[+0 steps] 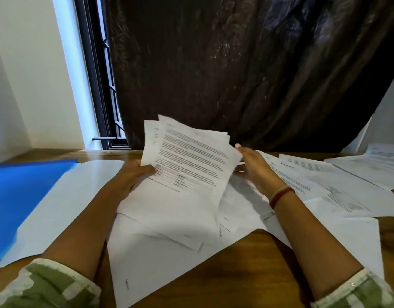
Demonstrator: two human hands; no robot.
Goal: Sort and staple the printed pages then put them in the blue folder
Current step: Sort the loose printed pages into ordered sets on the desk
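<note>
Printed white paper pages, a loosely fanned sheaf, pinched at the near-left edge by the left grip: thumb on the top sheet, fingers curled behind. Tilted up off the wooden tabletop, long axis running away and slightly rightward from that grip, far corners splayed and uneven. Right grip just past the sheaf's right edge, fingers straight and holding nothing; touching the paper or only beside it, impossible to tell. Nearer of the two for squaring that loose edge, probably by a push leftward against the left grip. Under both grips, more white sheets, overlapping and askew; right of the right grip, further printed sheets spread flat. Left of the left grip, a large blank white sheet, then the flat blue folder, well apart from the sheaf, with open room between. Beyond, dark plastic sheeting hanging close behind the tabletop's far edge. No stapler in view.
</note>
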